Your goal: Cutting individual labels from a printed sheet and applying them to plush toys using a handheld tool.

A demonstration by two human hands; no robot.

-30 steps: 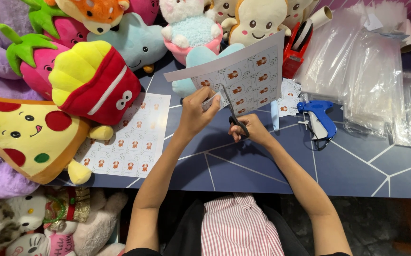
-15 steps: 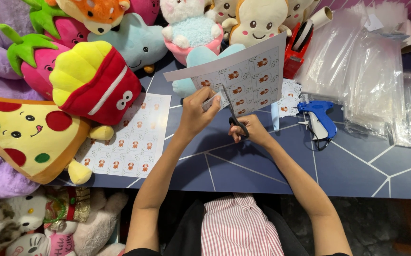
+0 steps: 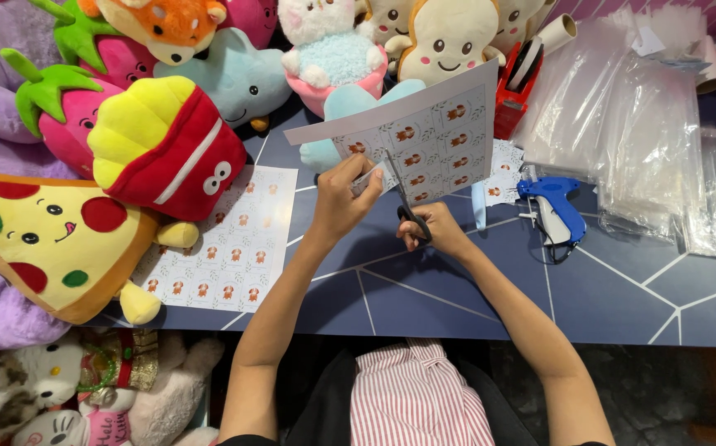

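Above the dark blue worktop (image 3: 622,297) with pale geometric lines, the left hand (image 3: 343,198) pinches the lower edge of a white printed sheet of small brown-figure labels (image 3: 432,136), its grip clamped on the paper and holding it tilted up. The right hand (image 3: 432,231) has its grip closed around the black handles of a pair of scissors (image 3: 403,194), whose blades meet the sheet's lower edge. A second label sheet (image 3: 234,244) lies flat beside a red-and-yellow fries-shaped plush toy (image 3: 168,149). A blue tagging gun (image 3: 556,206) rests near clear plastic bags (image 3: 622,124).
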